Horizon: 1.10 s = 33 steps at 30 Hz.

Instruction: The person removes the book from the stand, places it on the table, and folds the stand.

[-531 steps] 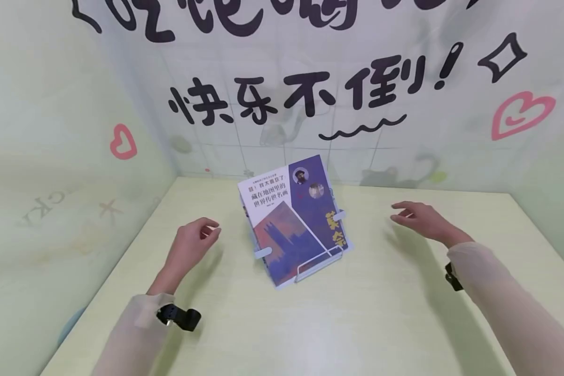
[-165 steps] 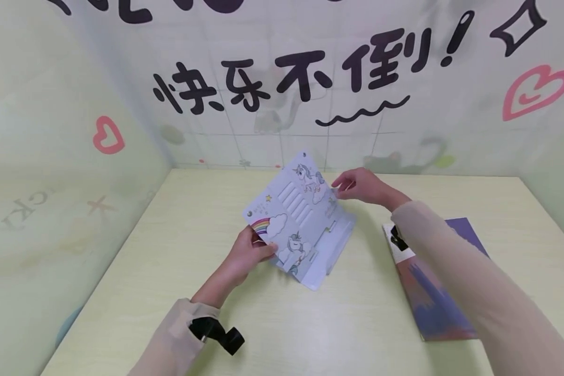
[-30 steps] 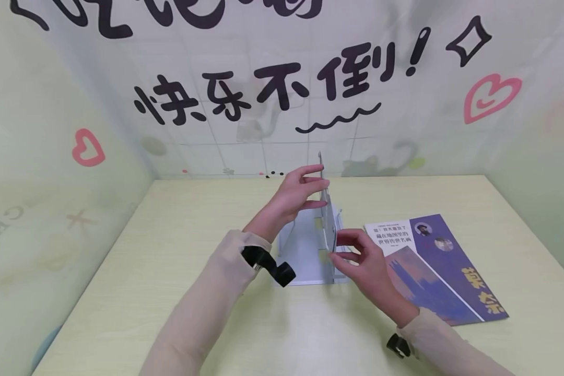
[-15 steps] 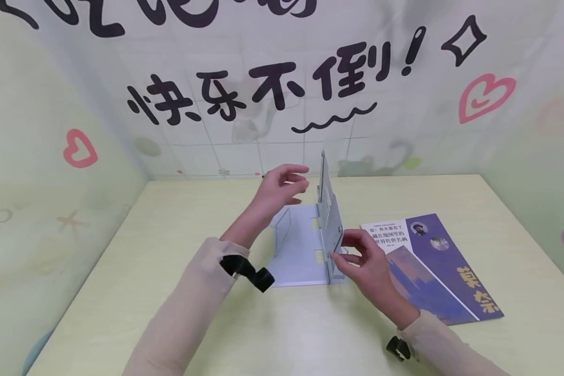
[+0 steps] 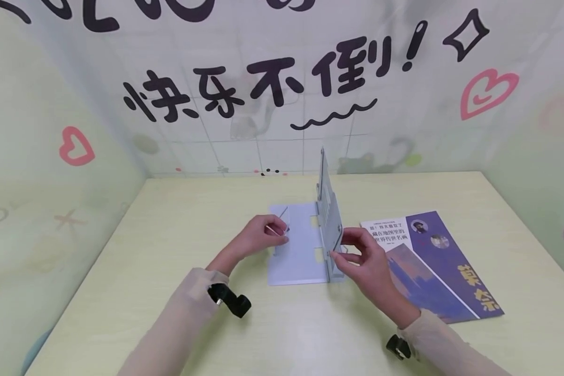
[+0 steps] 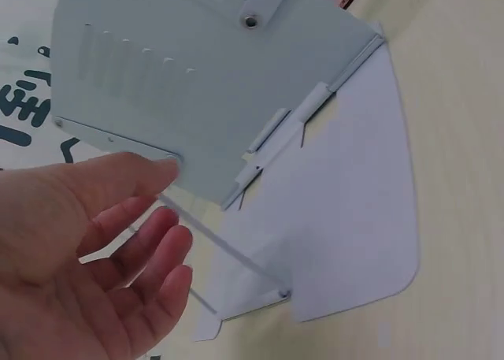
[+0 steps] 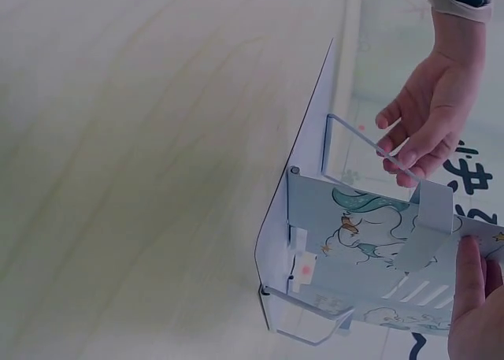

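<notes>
A folding metal book stand (image 5: 297, 266) stands on the table, its pale base plate flat and its panel (image 5: 330, 216) upright, seen nearly edge-on in the head view. Unicorn drawings cover the panel's right face; the plain grey face (image 6: 157, 92) shows in the left wrist view. My right hand (image 5: 364, 261) pinches the panel's near edge, a finger (image 7: 470, 277) lying on the printed face. At the left of the base, a wire support (image 6: 228, 246) is raised, and my left hand (image 5: 258, 237) has its thumb and curled fingers around it.
A book (image 5: 432, 266) with a purple and white cover lies flat to the right, partly behind my right hand. The table (image 5: 192, 209) meets a printed wall sheet (image 5: 244, 47) at the back and sides.
Earlier the book sat on the stand, then lay on the table; the stand has been turned. Just now my left hand left the panel and came down to the wire support. The right hand stayed.
</notes>
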Available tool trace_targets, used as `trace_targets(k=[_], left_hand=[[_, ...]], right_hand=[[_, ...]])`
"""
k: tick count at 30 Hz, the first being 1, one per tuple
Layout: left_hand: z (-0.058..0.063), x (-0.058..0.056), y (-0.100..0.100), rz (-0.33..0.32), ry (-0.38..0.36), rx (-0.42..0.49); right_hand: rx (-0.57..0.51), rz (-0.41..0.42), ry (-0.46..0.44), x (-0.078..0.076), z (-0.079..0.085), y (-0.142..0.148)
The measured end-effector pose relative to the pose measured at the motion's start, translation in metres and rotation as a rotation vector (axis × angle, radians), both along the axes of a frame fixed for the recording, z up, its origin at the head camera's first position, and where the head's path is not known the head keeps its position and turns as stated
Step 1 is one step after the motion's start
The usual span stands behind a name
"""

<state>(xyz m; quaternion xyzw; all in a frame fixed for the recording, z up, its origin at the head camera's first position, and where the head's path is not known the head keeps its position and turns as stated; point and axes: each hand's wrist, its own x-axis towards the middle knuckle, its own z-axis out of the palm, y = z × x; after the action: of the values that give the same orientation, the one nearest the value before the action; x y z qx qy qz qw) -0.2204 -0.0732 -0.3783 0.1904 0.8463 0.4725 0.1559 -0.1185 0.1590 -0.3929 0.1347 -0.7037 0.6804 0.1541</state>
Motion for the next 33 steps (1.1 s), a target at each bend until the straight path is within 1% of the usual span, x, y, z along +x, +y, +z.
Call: trace_targets(k=[2, 4, 8, 10, 14, 17, 21, 23, 28, 33], left_hand=[[-0.008, 0.001, 0.004, 0.009, 0.013, 0.019], [-0.013, 0.001, 0.009, 0.035, 0.015, 0.030], [-0.022, 0.000, 0.017, 0.076, -0.005, 0.037], [-0.026, -0.001, 0.021, 0.079, -0.007, 0.048], [-0.034, -0.002, 0.028, 0.056, 0.032, 0.064], [-0.039, -0.003, 0.032, 0.019, 0.070, 0.056], [-0.043, -0.001, 0.036, -0.039, 0.113, 0.011], [-0.045, 0.001, 0.038, -0.054, 0.134, -0.020], [-0.050, 0.002, 0.042, -0.038, 0.169, -0.078], [-0.048, 0.001, 0.044, -0.019, 0.171, -0.101]], right_hand=[[-0.001, -0.002, 0.002, 0.000, 0.000, 0.000], [-0.005, -0.003, 0.000, 0.000, -0.001, 0.000], [-0.013, -0.008, -0.007, 0.001, -0.001, 0.000], [-0.013, -0.009, -0.009, 0.001, -0.001, 0.001], [-0.001, -0.015, -0.014, 0.001, 0.000, 0.000], [0.006, -0.018, -0.022, 0.001, 0.000, 0.000], [0.002, -0.016, -0.035, 0.001, 0.000, 0.000], [0.001, -0.015, -0.038, 0.002, 0.000, 0.000], [0.003, -0.019, -0.029, 0.001, -0.001, 0.000], [-0.003, -0.018, -0.025, 0.000, 0.000, -0.001]])
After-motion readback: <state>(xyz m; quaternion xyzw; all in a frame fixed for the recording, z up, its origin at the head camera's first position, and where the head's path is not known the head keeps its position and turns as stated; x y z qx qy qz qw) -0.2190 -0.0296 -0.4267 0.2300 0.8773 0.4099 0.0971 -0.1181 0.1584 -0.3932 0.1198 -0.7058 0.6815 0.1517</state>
